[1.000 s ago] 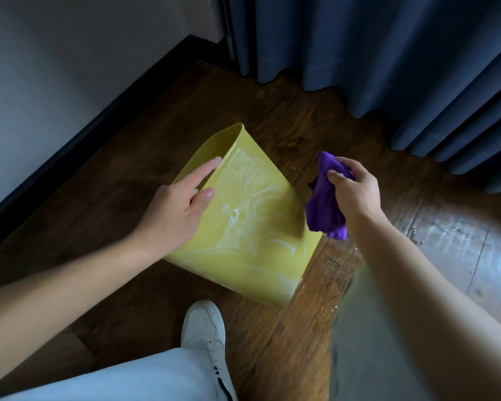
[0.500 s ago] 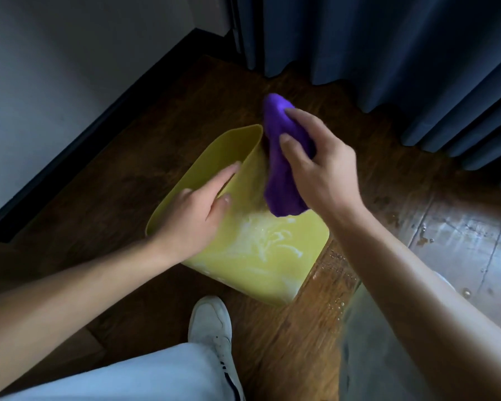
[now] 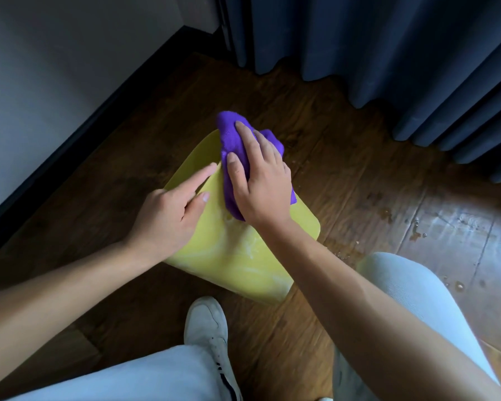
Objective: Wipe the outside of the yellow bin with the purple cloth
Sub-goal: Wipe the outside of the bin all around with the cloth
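The yellow bin (image 3: pixel 237 264) lies on its side on the wooden floor, its upturned outer wall streaked with white foam. My right hand (image 3: pixel 261 183) presses the purple cloth (image 3: pixel 232 146) flat against that wall near the bin's far end, fingers spread over the cloth. My left hand (image 3: pixel 171 215) rests on the bin's left side and holds it steady, index finger stretched toward the rim. The bin's opening faces away and to the left and is mostly hidden.
A white wall with a dark skirting board (image 3: pixel 78 117) runs along the left. Dark blue curtains (image 3: pixel 388 53) hang at the back and right. Water drops (image 3: pixel 385 212) spot the floor to the right of the bin. My white shoe (image 3: pixel 206 322) stands just before the bin.
My right hand carried the cloth from beside the bin's right edge up over it and has laid it flat on the bin's upper wall. The left hand stayed on the bin.
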A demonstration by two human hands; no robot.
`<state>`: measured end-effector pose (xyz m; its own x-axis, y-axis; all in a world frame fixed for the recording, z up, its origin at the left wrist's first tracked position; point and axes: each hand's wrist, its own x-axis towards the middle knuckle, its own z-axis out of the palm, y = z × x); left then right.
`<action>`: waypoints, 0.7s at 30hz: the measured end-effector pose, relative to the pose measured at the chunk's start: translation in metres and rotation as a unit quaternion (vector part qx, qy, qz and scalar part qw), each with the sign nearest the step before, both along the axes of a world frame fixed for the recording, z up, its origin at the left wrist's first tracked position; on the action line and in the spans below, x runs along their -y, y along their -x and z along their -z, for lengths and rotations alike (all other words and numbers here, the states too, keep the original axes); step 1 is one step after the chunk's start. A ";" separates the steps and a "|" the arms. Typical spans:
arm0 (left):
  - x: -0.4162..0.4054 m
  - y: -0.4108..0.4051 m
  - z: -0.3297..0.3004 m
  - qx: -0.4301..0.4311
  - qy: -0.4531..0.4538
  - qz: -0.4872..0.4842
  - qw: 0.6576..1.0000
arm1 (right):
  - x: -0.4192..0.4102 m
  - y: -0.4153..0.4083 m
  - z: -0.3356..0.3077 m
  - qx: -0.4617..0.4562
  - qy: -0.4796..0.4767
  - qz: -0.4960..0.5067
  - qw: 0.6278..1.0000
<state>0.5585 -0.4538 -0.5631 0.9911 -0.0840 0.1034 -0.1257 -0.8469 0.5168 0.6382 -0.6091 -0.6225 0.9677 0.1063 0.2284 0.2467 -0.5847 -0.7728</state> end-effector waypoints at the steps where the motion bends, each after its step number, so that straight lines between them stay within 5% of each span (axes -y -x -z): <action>1: -0.002 0.000 0.000 -0.003 0.001 -0.003 1.000 | 0.001 -0.001 0.003 -0.006 0.001 0.000 1.000; 7: -0.017 0.006 0.007 -0.035 0.017 -0.056 0.998 | 0.031 -0.005 0.045 -0.133 0.042 0.030 0.990; 13: -0.032 0.007 0.021 -0.086 0.133 -0.143 0.977 | 0.066 -0.011 0.079 -0.292 0.094 0.099 0.947; 21: -0.045 0.011 0.027 -0.104 0.162 -0.153 0.969 | 0.085 -0.019 0.096 -0.408 0.011 0.164 0.898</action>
<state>0.5477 -0.4088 -0.5902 0.9667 0.2212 -0.1287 0.2410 -0.6177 0.7486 0.6569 -0.6942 -0.7185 0.7927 -0.2190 -0.5689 -0.5841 -0.5398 -0.6061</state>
